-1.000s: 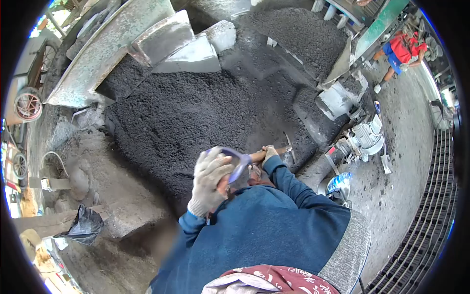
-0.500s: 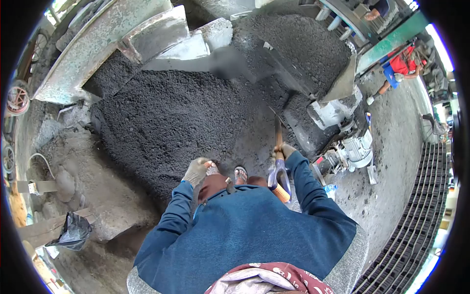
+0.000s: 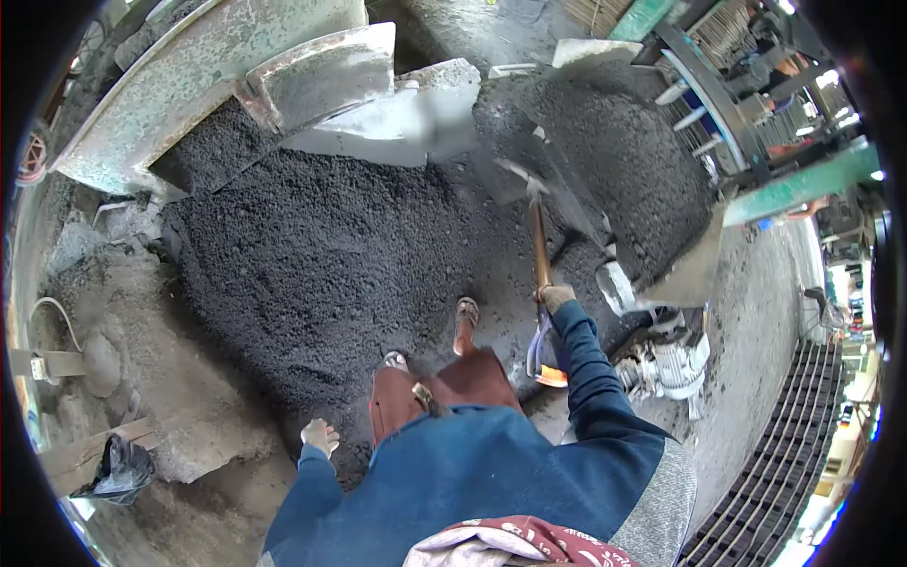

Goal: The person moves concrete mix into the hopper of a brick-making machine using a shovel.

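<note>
My right hand [image 3: 556, 299], in a dirty work glove, is wrapped round the lower shaft of a shovel [image 3: 539, 236]. The shovel's D-shaped handle, purple with an orange grip, lies near my right thigh. Its wooden shaft points away from me, and the grey blade [image 3: 510, 181] is at the far end, near a metal plate edge. My left hand [image 3: 320, 436], also gloved, hangs out to the left over the edge of a dark granular heap [image 3: 312, 246]. It holds nothing, its fingers loosely bent. My sandalled feet stand at the heap's near right edge.
A metal hopper [image 3: 227, 71] stands at the far left. Another dark pile [image 3: 614, 142] lies behind metal plates at the right. An electric motor [image 3: 671, 367] sits at my right, with rows of dark blocks [image 3: 775, 444] beyond. A concrete ledge [image 3: 179, 378] lies left.
I have stepped forward. My right hand has carried the shovel forward, and its blade now shows clearly. My left hand has swung back and outward to the left.
</note>
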A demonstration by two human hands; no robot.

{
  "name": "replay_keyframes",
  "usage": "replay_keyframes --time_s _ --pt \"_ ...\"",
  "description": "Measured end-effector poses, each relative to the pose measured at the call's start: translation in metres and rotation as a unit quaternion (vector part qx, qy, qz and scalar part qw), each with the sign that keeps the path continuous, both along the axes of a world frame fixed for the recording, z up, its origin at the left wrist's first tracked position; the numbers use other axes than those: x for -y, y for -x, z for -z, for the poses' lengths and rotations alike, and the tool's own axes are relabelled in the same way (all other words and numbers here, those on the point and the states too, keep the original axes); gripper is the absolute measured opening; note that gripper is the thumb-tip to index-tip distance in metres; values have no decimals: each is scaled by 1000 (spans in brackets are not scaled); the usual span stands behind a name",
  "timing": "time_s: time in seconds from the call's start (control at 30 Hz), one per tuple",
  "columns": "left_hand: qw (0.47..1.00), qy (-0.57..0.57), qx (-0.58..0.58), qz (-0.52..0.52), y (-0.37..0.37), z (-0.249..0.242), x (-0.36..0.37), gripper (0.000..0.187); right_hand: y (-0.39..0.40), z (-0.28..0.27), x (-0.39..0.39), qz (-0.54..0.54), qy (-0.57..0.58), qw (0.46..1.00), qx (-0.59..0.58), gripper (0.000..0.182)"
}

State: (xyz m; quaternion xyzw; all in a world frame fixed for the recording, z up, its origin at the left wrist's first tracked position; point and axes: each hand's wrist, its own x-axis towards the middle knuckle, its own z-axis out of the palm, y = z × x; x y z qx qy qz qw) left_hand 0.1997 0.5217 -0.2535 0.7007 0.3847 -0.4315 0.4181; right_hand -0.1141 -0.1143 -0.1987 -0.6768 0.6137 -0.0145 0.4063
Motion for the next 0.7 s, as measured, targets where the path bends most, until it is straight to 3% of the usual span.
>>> replay_keyframes --time_s 0.03,0.1,0.13,0.2,0.27,0.33,0.43,0.53,0.57,0.6,0.63,0.67,0.7 --pt "1000 -8 18 -16 4 -5 17 22 -23 0 29 -84 24 994 -61 28" --pt "998 33 45 -4 18 -6 42 25 -73 1 84 68 -118 986 91 19" --pt "997 50 61 5 23 -8 54 27 -100 2 109 146 -192 956 166 15" --pt "997 52 43 -31 45 -11 80 23 -150 0 164 163 -152 959 175 13" --pt "996 79 23 -36 77 -18 99 15 -184 44 228 164 -133 948 237 9" --pt "999 39 -32 -14 106 -22 107 12 -204 82 278 180 -183 926 276 14" --pt "997 12 -69 17 148 -26 94 24 -187 173 342 212 -335 865 307 9" --pt "990 -8 -132 -36 166 -27 81 25 -151 204 299 234 -192 914 270 11" --pt "990 66 -108 -64 178 -11 60 20 -119 220 290 221 -273 890 291 16" --pt "987 46 -135 -79 174 -16 65 19 -111 193 255 162 -150 963 155 20" --pt "993 30 -105 -40 173 -15 74 17 -110 157 219 90 -20 996 17 25" --pt "992 22 -123 -30 163 -1 78 15 -79 171 194 34 80 996 -7 26" --pt "995 21 -94 0 150 -3 93 12 -47 183 169 23 111 993 17 27"
